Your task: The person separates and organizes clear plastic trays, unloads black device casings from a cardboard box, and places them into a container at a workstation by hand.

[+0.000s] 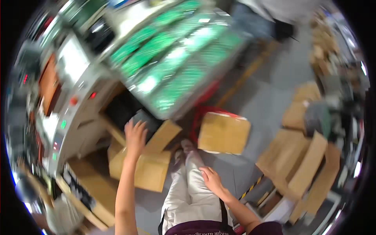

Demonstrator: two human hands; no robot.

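Note:
My left hand (pixel 136 137) reaches forward over an open cardboard box (pixel 150 172), its fingers spread and nothing visible in them. The flaps of this box stand up around a dark inside. Just beyond the fingertips is a greyish, blurred thing (pixel 147 117) that I cannot make out. My right hand (pixel 212 181) hovers at or just over my right thigh, fingers loosely extended and holding nothing that I can see. Whether it touches the trousers (pixel 192 203) I cannot tell.
Green items under shiny clear film fill a tray (pixel 178 113) ahead. A machine with lit buttons (pixel 74 102) stands at left. A carton sits on a red stool (pixel 225 133). Open cartons (pixel 290 156) are stacked at right. Another person (pixel 64 213) is at lower left, another (pixel 262 19) at the top.

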